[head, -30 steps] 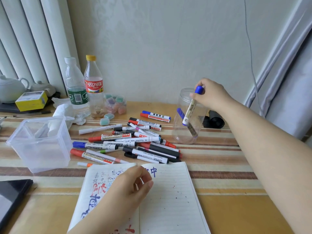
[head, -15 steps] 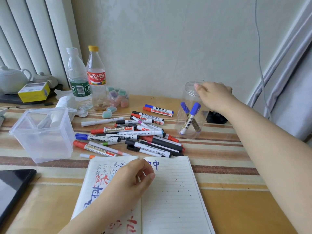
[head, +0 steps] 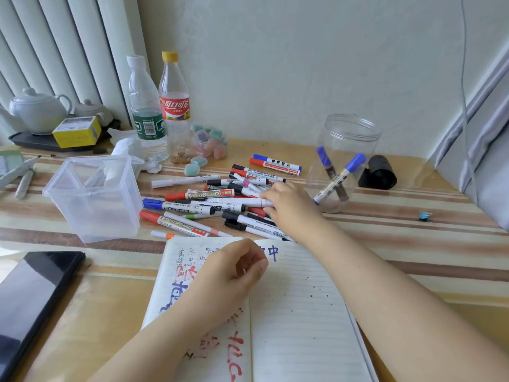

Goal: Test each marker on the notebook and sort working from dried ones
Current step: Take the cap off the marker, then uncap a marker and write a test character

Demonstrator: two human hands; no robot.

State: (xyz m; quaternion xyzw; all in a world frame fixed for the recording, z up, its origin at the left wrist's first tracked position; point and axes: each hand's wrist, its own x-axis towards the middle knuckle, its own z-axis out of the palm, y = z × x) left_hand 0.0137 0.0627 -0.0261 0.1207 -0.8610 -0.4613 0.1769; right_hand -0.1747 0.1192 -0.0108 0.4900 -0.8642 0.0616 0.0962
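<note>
A: What has just changed?

B: A second ago the right hand [head: 289, 205] was at the jar [head: 348, 161], lowering a blue-capped marker in. That marker [head: 340, 179] now leans inside the jar beside another blue one. The hand has come back to the pile [head: 217, 199] in the middle of the table, its fingers closing on the end of a white marker [head: 237, 202].

A: And the left hand?

B: The left hand [head: 234, 274] rests loosely curled on the open notebook [head: 297, 312], holding nothing, as before.

A: What does that mean for the task?

B: One more marker looks sorted; two sit in the jar, many remain in the pile. The bin [head: 93, 199] on the left seems to hold a few pale ones. Testing the white marker on the page likely comes next.
</note>
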